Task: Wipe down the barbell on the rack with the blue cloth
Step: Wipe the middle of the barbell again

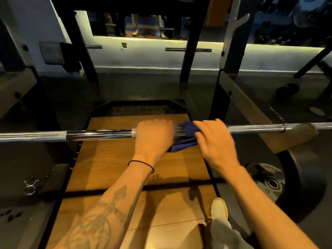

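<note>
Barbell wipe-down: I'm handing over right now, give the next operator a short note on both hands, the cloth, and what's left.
Left hand: grip curled round the barbell near its middle, steadying it.
Right hand: on the bar over the blue cloth, blurred in motion; cloth hangs bunched between the hands.
Done: cannot tell how much is wiped.
Left: judging by position, work the cloth outward along both knurled ends, then the centre under the left hand.

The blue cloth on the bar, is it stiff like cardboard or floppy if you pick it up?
Probably floppy: the blue cloth bends over the barbell and its lower edge hangs in soft folds. Likely light too, since it drapes there between the left hand and right hand. It shouldn't roll.
</note>
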